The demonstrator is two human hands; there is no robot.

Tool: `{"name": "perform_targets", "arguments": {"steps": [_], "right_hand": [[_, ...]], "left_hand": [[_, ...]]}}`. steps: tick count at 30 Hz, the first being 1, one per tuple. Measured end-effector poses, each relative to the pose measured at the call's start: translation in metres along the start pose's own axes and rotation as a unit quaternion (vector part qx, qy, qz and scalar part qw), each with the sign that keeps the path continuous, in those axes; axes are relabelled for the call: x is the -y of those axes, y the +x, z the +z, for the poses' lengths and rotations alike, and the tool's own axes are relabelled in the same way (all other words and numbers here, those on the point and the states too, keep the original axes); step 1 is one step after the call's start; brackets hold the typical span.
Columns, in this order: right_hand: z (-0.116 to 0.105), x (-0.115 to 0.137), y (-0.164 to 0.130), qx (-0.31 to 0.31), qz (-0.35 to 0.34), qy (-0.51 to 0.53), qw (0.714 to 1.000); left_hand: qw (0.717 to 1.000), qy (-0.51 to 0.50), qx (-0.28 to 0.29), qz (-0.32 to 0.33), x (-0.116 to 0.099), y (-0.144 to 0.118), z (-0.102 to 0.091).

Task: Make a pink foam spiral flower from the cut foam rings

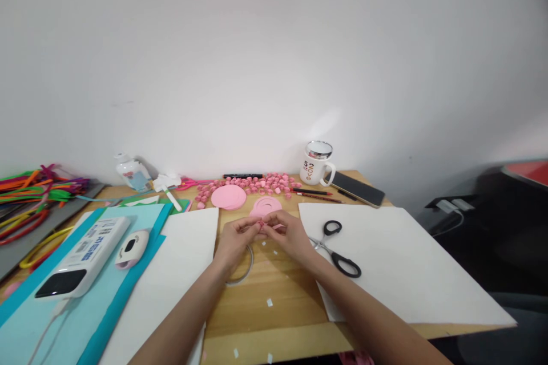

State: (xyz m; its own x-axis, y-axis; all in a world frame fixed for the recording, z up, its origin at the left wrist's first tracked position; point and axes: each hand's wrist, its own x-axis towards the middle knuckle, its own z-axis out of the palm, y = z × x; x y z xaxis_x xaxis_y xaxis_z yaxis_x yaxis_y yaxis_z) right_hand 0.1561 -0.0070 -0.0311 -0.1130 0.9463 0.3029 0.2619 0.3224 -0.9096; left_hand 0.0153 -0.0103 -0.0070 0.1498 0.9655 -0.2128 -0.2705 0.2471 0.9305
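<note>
My left hand [236, 238] and my right hand [287, 234] meet over the middle of the table, their fingertips pinched together on a small pink paper piece [261, 224]. Most of that piece is hidden by the fingers, so its exact shape cannot be made out. Just beyond the hands lie pink paper rings [266, 205] and a stack of pink paper circles [229, 197]. A pile of small pink paper rolls [268, 183] spreads along the wall. Partly under my left hand is a grey ring [246, 272], perhaps a tape roll.
Black-handled scissors [334, 250] rest on white paper [398, 262] at right. A white mug [315, 165], a phone [358, 188] and pencils [314, 191] stand or lie behind. At left are blue sheets [112, 296], a white power bank [83, 259], a bottle [132, 174] and colourful pipe cleaners [36, 191].
</note>
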Motion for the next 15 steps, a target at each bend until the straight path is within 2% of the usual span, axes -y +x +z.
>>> {"name": "perform_targets", "arguments": {"steps": [8, 15], "right_hand": [[-0.0020, 0.0009, -0.0002, -0.011, -0.019, -0.004, 1.000], [-0.0027, -0.0037, 0.0000, 0.002, -0.061, -0.026, 0.998]], "left_hand": [[1.000, -0.021, -0.003, -0.005, 0.0025, 0.0037, -0.0029], [0.999, -0.035, 0.005, -0.020, -0.0004, 0.0031, -0.0009]]}}
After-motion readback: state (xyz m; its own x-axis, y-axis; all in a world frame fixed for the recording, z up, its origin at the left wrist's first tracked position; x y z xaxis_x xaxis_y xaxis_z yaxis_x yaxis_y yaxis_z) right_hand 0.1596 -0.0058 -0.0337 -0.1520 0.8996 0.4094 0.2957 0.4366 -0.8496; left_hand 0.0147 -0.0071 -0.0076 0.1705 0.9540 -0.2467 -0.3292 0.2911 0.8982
